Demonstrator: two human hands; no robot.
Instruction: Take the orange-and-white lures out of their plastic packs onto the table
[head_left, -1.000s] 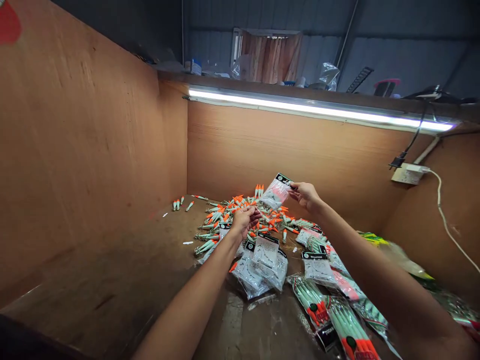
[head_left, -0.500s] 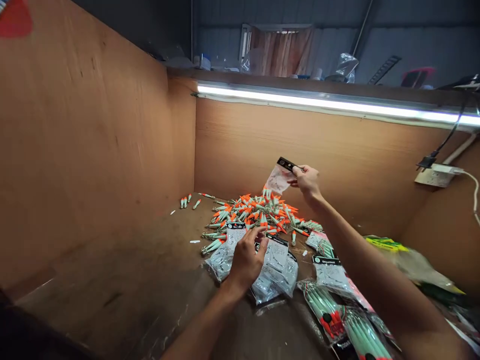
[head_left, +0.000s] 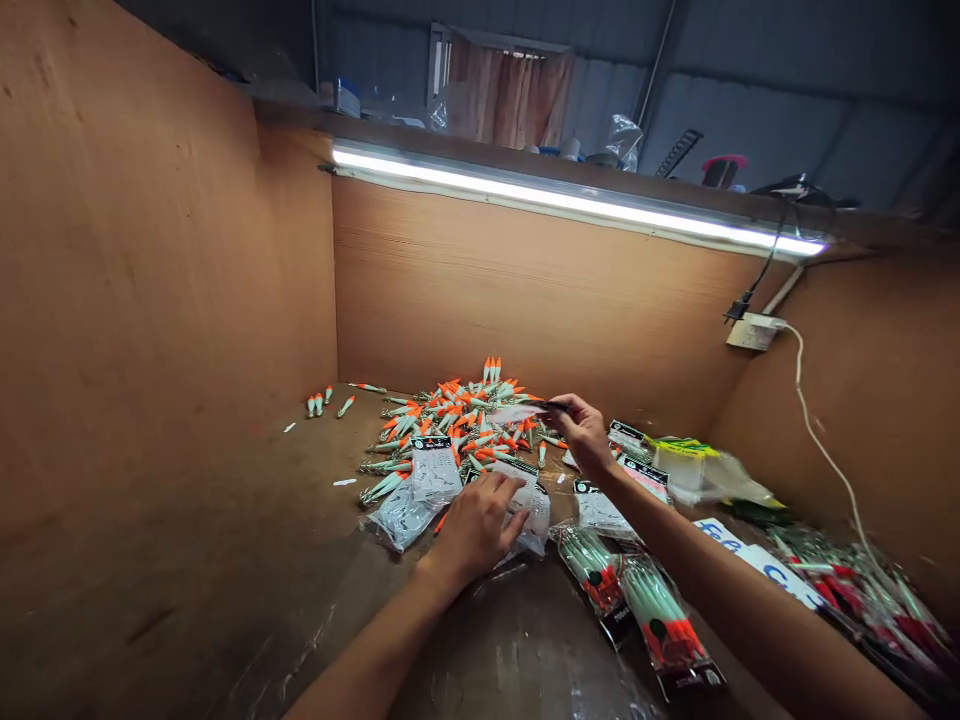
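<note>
My right hand (head_left: pixel 585 435) pinches a packaging bag (head_left: pixel 517 411) by its black header; the bag is tilted nearly edge-on above a heap of squid jigs (head_left: pixel 450 405). The jigs have pale green bodies, orange tips and metal hook crowns. Three upright jigs (head_left: pixel 492 370) show at the back of the heap. My left hand (head_left: pixel 480 515) rests, fingers apart, on clear bags (head_left: pixel 534 505) with printed cards. Left of it lies another carded bag (head_left: pixel 435 470). Packs of pale green and orange jigs (head_left: pixel 664 620) lie nearer, to the right.
Wooden panels (head_left: pixel 525 300) enclose the table at the back and sides. A lit tube (head_left: pixel 562 200) runs under the shelf. A power socket (head_left: pixel 754 330) with a white cable is at right, above yellow-edged bags (head_left: pixel 690 465) and red-and-white packs (head_left: pixel 862 590). A few loose jigs (head_left: pixel 319 403) lie far left.
The view has swung right. My right hand has come down with the bag, which has turned from face-on to nearly edge-on. My left hand stays on the bags.
</note>
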